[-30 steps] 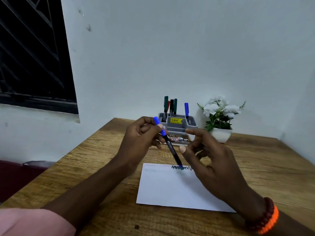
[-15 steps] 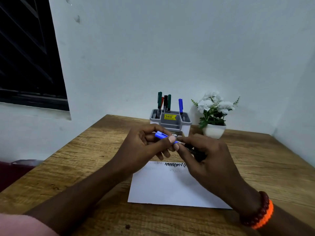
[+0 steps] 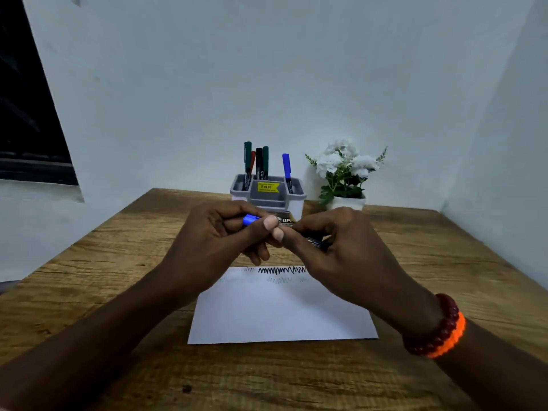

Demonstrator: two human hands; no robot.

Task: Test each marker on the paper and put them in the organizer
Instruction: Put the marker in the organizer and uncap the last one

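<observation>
Since the tip was lifted off the paper [image 3: 281, 310], the blue cap [image 3: 250, 220], pinched by the left hand [image 3: 219, 241], is being pressed onto the marker [image 3: 315, 243], gripped by the right hand [image 3: 341, 250]; behind both, the organizer [image 3: 267, 194] is awaiting it.

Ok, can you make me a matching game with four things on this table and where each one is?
Things:
1. blue cap
2. paper
3. flower pot
4. red marker

Places:
A. standing in the grey organizer
B. lying flat on the table
C. to the right of the organizer
D. in the left hand

Pairs: 1-D, 2-B, 3-C, 4-A
</observation>
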